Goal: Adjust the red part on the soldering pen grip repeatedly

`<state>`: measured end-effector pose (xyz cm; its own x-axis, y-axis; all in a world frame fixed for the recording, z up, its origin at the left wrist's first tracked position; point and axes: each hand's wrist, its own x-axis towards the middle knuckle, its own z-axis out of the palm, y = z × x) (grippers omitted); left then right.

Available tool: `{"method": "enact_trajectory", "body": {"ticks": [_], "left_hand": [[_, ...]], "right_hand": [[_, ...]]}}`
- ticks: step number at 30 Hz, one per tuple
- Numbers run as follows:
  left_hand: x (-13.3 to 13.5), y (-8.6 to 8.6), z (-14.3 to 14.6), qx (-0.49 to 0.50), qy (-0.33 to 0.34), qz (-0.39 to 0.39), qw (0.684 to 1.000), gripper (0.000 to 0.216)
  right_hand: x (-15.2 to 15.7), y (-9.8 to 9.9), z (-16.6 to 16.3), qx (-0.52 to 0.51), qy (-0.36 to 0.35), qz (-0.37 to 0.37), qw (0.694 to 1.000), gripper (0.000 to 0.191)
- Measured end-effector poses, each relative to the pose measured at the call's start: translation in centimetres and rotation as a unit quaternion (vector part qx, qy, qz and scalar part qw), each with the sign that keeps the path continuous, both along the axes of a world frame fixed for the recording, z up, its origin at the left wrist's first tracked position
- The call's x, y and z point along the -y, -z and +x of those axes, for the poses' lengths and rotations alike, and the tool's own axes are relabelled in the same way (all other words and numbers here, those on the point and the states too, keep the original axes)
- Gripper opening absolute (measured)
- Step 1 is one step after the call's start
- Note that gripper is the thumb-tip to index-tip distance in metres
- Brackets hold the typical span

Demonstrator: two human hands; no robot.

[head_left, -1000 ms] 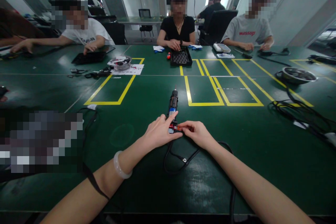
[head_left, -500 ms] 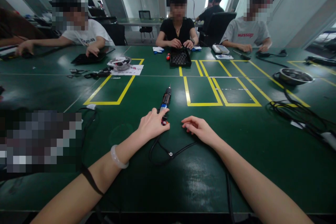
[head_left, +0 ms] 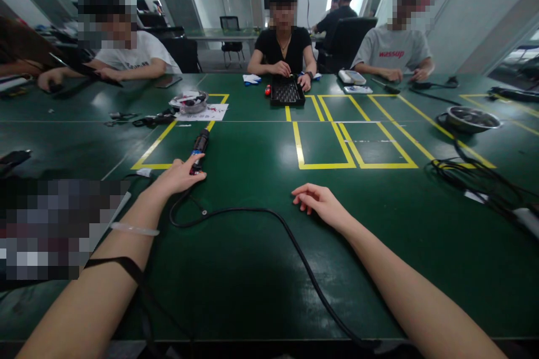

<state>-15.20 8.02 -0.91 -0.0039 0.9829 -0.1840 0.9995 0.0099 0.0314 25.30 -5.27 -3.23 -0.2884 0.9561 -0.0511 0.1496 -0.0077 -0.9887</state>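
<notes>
Your left hand [head_left: 179,176] is clamped around the rear of the tool [head_left: 200,143], thumb and forefinger closed about it near its blue band. The tool lies left of centre, across the right edge of the left-hand yellow frame [head_left: 154,144], its far end pointing away from you; the bit is too faint to make out. For good control, let your fingers bear on the body rather than on the wiring at the back, and hold the front end low and turned away from people. Give the cord [head_left: 236,210] slack: it loops below the tool and sweeps right to the near table edge, so a pull there could well swing the tool. Your right hand [head_left: 322,205] holds nothing you can see, fingers loosely curled and a little apart; it would do best well clear of the cord.

Counting left to right: you have one bracelet [head_left: 135,229] on the left arm, one tub [head_left: 189,102] beyond the tool, one tool, one cord from it, one black tray [head_left: 287,104] across the table, one steel bowl [head_left: 474,122], and one tangle of cables [head_left: 503,205] whose strands you cannot count. Three co-workers sit facing you with their faces blurred out.
</notes>
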Motion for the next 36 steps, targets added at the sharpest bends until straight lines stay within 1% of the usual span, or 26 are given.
{"method": "enact_trajectory", "body": {"ticks": [3,7,15,22,24,27,29,32,36], "left_hand": [[-0.6,0.1,-1.8,-0.014,-0.022,0.002,1.0,0.078],[-0.8,0.1,-2.9,-0.026,-0.034,0.008,0.999,0.075],[-1.1,-0.1,-2.7,-0.05,-0.047,-0.016,0.997,0.08],[-0.9,0.2,-2.2,-0.073,-0.061,-0.012,0.995,0.082],[-0.8,0.1,-2.1,-0.073,-0.06,-0.013,0.995,0.088],[-0.5,-0.3,-2.1,-0.063,-0.059,-0.021,0.996,0.104],[-0.4,-0.7,-1.9,-0.053,-0.057,-0.027,0.997,0.109],[-0.2,-1.0,-1.5,-0.057,-0.055,-0.023,0.997,0.098],[0.6,-1.3,-0.4,-0.073,-0.046,0.005,0.996,0.082]], "right_hand": [[0.1,-0.1,0.0,0.0,-0.002,-0.004,1.0,0.024],[0.2,-0.1,0.0,0.003,-0.004,-0.001,1.0,0.025],[0.1,-0.1,0.0,0.005,-0.009,-0.005,1.0,0.025],[0.1,0.0,0.1,0.005,-0.008,0.004,1.0,0.025],[0.1,0.0,0.1,0.003,-0.008,0.002,1.0,0.025],[0.1,0.0,0.1,0.001,-0.009,0.001,1.0,0.026],[0.1,0.0,0.1,0.001,-0.009,0.001,1.0,0.026],[0.1,0.1,0.0,0.004,-0.01,0.003,1.0,0.026],[0.1,0.0,-0.1,0.009,-0.009,0.002,1.0,0.026]]}}
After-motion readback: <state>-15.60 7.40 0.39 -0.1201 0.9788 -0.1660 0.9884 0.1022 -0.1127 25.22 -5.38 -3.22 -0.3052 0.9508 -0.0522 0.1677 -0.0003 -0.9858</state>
